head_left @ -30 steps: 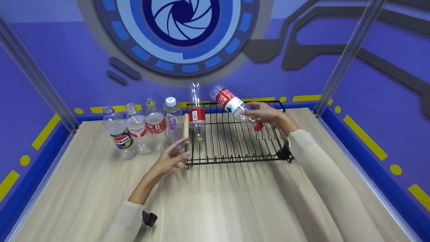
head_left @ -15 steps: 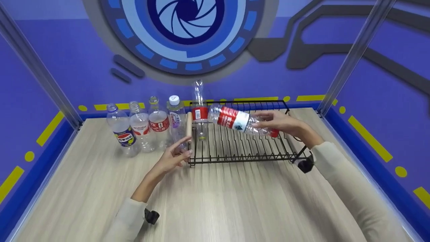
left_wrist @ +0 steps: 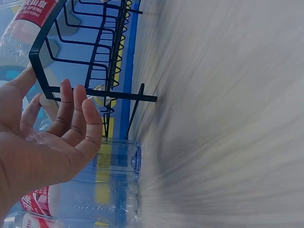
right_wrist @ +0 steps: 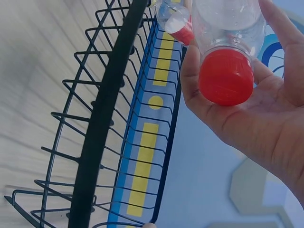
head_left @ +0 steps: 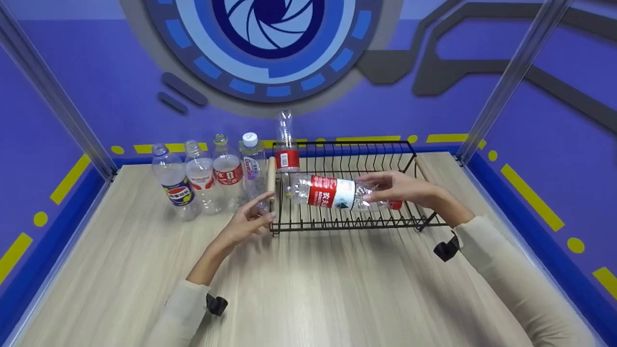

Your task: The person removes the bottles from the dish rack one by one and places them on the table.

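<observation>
My right hand point(head_left: 402, 189) grips a clear plastic bottle point(head_left: 301, 189) by its capped end, thumb and fingers round its sides. The bottle, with a red-and-white label, lies nearly level over the black wire rack point(head_left: 332, 226); its red cap point(right_wrist: 226, 76) points toward the right wrist camera. My left hand point(head_left: 243, 222) is at the rack's left end, fingers loosely bent, its thumb and index finger touching the frame and the wooden handle point(head_left: 272, 173). Another clear bottle with a red label point(head_left: 288, 158) stands upside down in the rack's left slots.
Left of the rack, several clear bottles stand in a row: one with a blue label point(head_left: 179, 192), two with red labels, and one with a white cap point(head_left: 250, 140). A purple-blue wall point(head_left: 337, 115) rises behind the pale wooden table point(head_left: 313, 289).
The bottle in my right hand has turned from slanting to nearly level and come lower and nearer over the rack. My right hand shifted right and down; the left stays at the rack's end.
</observation>
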The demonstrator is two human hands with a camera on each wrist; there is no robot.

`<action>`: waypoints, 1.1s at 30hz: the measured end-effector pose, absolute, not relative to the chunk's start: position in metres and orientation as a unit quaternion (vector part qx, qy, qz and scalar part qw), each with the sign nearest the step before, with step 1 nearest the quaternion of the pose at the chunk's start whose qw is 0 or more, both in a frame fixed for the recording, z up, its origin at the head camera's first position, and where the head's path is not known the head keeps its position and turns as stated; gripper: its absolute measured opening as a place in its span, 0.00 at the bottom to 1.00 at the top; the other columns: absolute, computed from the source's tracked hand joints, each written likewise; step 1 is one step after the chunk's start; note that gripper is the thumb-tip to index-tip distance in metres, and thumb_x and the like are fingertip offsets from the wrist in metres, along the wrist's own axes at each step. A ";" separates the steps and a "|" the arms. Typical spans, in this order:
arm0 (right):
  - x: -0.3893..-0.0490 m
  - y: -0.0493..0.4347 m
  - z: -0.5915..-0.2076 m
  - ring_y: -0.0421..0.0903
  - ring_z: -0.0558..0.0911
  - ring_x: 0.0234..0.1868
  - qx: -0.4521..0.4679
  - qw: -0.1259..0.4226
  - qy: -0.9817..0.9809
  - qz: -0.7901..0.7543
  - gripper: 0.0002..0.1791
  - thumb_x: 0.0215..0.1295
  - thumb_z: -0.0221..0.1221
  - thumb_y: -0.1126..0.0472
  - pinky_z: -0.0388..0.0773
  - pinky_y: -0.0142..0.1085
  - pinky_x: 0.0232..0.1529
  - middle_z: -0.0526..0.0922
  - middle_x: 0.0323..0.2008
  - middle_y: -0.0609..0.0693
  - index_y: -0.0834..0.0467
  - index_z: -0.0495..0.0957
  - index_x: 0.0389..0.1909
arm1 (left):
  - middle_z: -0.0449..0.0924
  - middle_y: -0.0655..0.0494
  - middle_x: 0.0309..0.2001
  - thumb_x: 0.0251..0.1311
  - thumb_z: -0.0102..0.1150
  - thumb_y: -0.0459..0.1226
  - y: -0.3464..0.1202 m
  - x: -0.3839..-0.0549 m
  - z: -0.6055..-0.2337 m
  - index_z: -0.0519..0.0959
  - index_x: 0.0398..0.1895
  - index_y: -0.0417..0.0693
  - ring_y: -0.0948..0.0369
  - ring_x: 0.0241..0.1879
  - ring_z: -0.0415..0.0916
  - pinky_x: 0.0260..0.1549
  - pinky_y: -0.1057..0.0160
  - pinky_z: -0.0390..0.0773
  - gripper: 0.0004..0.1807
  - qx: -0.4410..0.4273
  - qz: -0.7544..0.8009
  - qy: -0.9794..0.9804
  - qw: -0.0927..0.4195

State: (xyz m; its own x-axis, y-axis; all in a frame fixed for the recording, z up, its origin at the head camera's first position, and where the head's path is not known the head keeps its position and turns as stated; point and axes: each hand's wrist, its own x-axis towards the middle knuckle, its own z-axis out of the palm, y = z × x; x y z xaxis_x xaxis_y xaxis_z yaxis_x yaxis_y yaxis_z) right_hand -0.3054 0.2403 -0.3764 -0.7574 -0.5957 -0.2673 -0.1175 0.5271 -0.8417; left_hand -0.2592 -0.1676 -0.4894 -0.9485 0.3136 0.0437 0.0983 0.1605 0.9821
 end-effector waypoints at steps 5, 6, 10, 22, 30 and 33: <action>-0.305 0.240 -0.379 0.48 0.79 0.58 -0.220 0.282 0.824 -0.439 0.39 0.66 0.68 0.51 0.80 0.31 0.44 0.69 0.74 0.57 0.51 0.65 0.76 | 0.80 0.55 0.41 0.71 0.61 0.36 -0.167 -0.258 -0.486 0.63 0.77 0.48 0.63 0.36 0.80 0.32 0.66 0.79 0.33 0.140 0.622 0.766 0.082; -0.305 0.240 -0.380 0.51 0.77 0.63 -0.222 0.282 0.824 -0.439 0.39 0.66 0.68 0.52 0.80 0.35 0.52 0.68 0.75 0.57 0.51 0.65 0.76 | 0.80 0.55 0.41 0.71 0.61 0.36 -0.167 -0.258 -0.485 0.64 0.77 0.48 0.63 0.36 0.80 0.32 0.67 0.79 0.33 0.141 0.619 0.768 0.081; -0.304 0.241 -0.380 0.57 0.71 0.71 -0.226 0.283 0.822 -0.439 0.38 0.66 0.67 0.52 0.70 0.51 0.71 0.67 0.75 0.56 0.52 0.66 0.75 | 0.78 0.53 0.40 0.72 0.60 0.38 -0.168 -0.257 -0.481 0.64 0.77 0.47 0.62 0.35 0.78 0.32 0.68 0.77 0.32 0.149 0.603 0.780 0.078; -0.308 0.225 -0.377 0.52 0.75 0.65 -0.251 0.287 0.835 -0.397 0.37 0.64 0.69 0.48 0.77 0.39 0.60 0.74 0.69 0.52 0.47 0.69 0.74 | 0.80 0.49 0.39 0.78 0.50 0.42 -0.173 -0.253 -0.448 0.77 0.64 0.42 0.64 0.34 0.74 0.31 0.70 0.72 0.20 0.127 0.588 0.799 0.015; -0.305 0.212 -0.373 0.55 0.71 0.71 -0.267 0.303 0.826 -0.393 0.37 0.65 0.69 0.50 0.70 0.53 0.70 0.70 0.73 0.53 0.49 0.68 0.74 | 0.82 0.46 0.49 0.75 0.56 0.41 -0.159 -0.246 -0.426 0.83 0.56 0.44 0.62 0.46 0.75 0.44 0.66 0.74 0.15 0.171 0.547 0.819 -0.036; -0.302 0.209 -0.372 0.55 0.71 0.71 -0.271 0.301 0.826 -0.392 0.38 0.64 0.69 0.50 0.73 0.50 0.67 0.70 0.74 0.53 0.48 0.68 0.74 | 0.81 0.49 0.50 0.74 0.57 0.40 -0.157 -0.242 -0.421 0.82 0.59 0.45 0.60 0.46 0.75 0.45 0.63 0.75 0.16 0.206 0.523 0.826 -0.030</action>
State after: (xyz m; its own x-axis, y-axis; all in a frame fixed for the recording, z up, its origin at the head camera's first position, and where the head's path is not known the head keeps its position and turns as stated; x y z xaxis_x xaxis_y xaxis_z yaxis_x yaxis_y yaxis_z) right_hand -0.3023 0.2094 -0.3721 -0.6716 -0.6837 -0.2855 -0.2110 0.5459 -0.8109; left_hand -0.2424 -0.1572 -0.4206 -0.9134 0.3092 0.2648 0.3715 0.3674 0.8526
